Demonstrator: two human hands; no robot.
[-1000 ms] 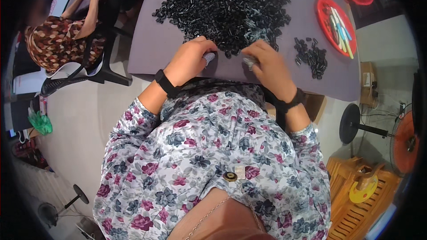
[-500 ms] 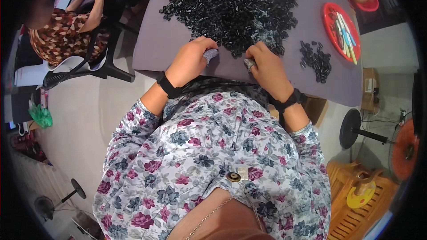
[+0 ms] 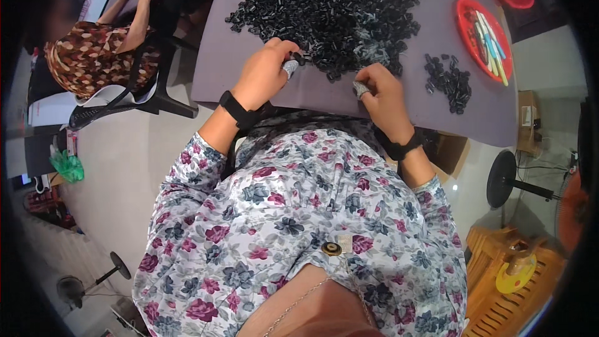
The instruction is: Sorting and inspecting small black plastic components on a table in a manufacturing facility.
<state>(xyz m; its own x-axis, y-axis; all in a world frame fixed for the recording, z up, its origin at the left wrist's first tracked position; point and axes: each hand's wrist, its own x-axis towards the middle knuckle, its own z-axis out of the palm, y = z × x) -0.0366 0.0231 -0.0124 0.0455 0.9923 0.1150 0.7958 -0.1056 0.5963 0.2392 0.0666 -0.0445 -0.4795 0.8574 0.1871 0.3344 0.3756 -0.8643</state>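
Observation:
A large heap of small black glossy pieces [image 3: 318, 19] covers the table's middle in front of me. My left hand [image 3: 262, 75] is at the heap's near left edge, pinching a small black piece [image 3: 298, 58] between thumb and forefinger. A pale wrap [image 3: 289, 69] covers that thumb. My right hand [image 3: 384, 95] rests by the heap's near right edge, its fingers curled in toward the thumb, which is wrapped in grey [image 3: 360, 90]. Whatever its fingers may hold is too small or hidden. Clear scraps [image 3: 372, 47] lie among the pieces just beyond the right hand.
A smaller pile of black pieces [image 3: 450, 84] lies to the right on the grey-purple tablecloth [image 3: 249, 43]. Beyond it, a red basket [image 3: 463, 12] holds knives with pale handles. Another person [image 3: 106, 56] sits on a dark chair at left; a second sits far right. Fans stand on the floor.
My left hand has come up slightly, and a black piece now shows in its fingertips. My right hand has shifted right, back from the heap's edge. The whole view has moved slightly.

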